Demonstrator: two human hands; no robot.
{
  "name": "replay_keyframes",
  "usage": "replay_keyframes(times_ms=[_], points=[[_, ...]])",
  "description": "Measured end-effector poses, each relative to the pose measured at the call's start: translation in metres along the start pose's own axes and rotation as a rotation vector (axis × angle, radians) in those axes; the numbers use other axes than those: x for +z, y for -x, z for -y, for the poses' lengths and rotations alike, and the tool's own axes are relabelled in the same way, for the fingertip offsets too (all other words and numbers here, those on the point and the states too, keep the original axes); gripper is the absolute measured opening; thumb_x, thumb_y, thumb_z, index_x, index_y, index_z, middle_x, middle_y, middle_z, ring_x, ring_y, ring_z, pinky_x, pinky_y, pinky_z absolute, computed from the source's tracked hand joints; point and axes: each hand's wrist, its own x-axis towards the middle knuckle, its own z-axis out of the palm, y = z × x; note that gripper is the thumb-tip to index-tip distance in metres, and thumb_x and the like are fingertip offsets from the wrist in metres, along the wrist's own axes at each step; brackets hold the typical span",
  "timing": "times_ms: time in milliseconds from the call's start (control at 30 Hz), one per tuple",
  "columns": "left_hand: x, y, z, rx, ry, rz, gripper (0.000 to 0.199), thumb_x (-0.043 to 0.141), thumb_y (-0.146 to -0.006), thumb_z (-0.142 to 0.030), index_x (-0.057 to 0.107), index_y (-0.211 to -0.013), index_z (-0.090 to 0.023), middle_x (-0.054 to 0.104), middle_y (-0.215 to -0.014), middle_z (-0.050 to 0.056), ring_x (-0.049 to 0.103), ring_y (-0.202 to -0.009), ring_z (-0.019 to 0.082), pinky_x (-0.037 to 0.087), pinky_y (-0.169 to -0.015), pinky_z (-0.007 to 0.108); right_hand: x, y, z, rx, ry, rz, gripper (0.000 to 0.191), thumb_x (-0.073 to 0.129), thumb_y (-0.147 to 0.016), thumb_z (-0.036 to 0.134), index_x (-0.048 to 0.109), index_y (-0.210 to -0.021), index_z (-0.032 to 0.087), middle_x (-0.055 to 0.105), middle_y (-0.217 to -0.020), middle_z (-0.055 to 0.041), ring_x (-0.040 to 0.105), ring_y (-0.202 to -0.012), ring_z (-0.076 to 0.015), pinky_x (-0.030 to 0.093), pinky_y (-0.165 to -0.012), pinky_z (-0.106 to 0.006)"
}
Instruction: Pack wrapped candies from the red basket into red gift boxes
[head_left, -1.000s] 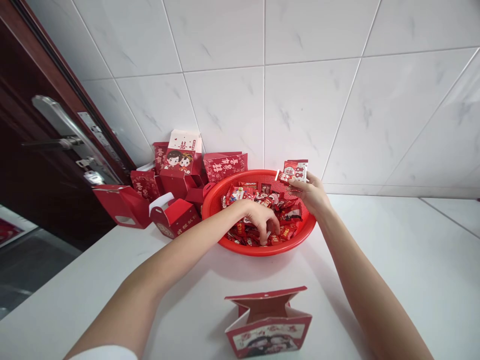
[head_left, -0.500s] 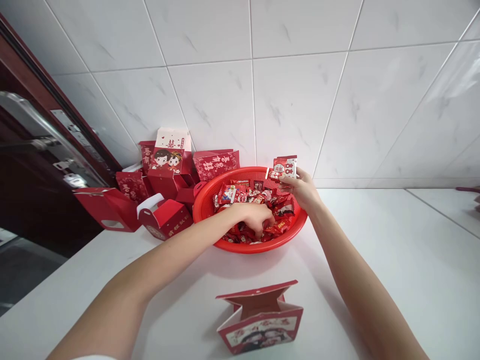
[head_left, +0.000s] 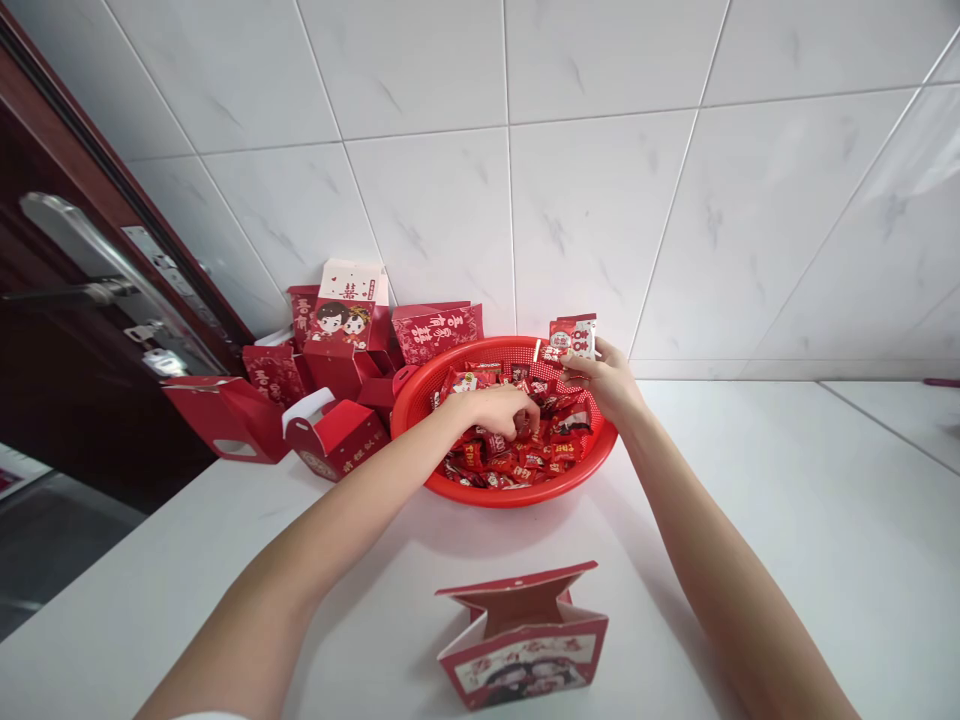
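Head view: right fingers (head_left: 583,369) pinch packets (head_left: 566,336) at their eleven o'clock; left fingers (head_left: 530,412) curl into basket (head_left: 510,496) of sweets (head_left: 536,458), grip unclear to me; box (head_left: 525,668) gapes, six o'clock.

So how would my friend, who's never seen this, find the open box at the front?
Find the white table, then the big red basket holding little wrapped packets. From the basket, come toward the bottom of the picture to a red paper box. It stands alone, its top gaping open, while the other red boxes crowd together to the left of the basket.
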Motion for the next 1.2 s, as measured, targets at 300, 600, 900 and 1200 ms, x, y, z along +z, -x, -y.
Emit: replay_keyframes(times_ms=[300,600,900,1200], points=[[0.006,0.001,-0.017,-0.067,-0.065,0.177,0.066,0.086,-0.047,-0.030,0.077,-0.113,-0.027,0.077,-0.108,0.005,0.067,-0.097,0.029,0.049,-0.081,0.030,0.002,0.002,0.003,0.021,-0.002,-0.016,0.035,0.084,-0.056,0.026,0.060,-0.081,0.022,0.067,-0.072,0.0024,0.061,-0.056,-0.0121,0.054,-0.056,-0.028],[0.014,-0.001,-0.035,-0.078,-0.139,0.131,0.030,0.086,-0.045,-0.022,0.075,-0.072,-0.027,0.070,-0.066,-0.001,0.066,-0.083,0.027,0.037,-0.106,0.045,0.000,0.000,0.001,0.014,0.031,0.004,0.036,0.084,-0.058,0.028,0.058,-0.082,0.023,0.065,-0.076,0.0006,0.062,-0.060,-0.0148,0.055,-0.060,-0.032],[0.018,-0.004,-0.041,-0.207,-0.135,0.146,0.027,0.088,-0.044,-0.019,0.062,-0.051,-0.021,0.067,-0.063,0.007,0.064,-0.098,0.037,0.034,-0.107,0.055,0.002,0.002,0.002,0.013,0.015,-0.013,0.032,0.082,-0.059,0.024,0.061,-0.083,0.021,0.067,-0.075,0.0014,0.061,-0.058,-0.0127,0.056,-0.058,-0.030],[0.008,0.002,-0.034,-0.151,-0.197,0.246,0.024,0.088,-0.051,-0.031,0.066,-0.057,-0.021,0.071,-0.075,0.008,0.064,-0.092,0.033,0.043,-0.099,0.045,0.002,0.001,0.002,0.016,0.001,-0.006,0.035,0.085,-0.056,0.025,0.059,-0.080,0.022,0.067,-0.072,0.0023,0.060,-0.056,-0.0121,0.054,-0.055,-0.027]])
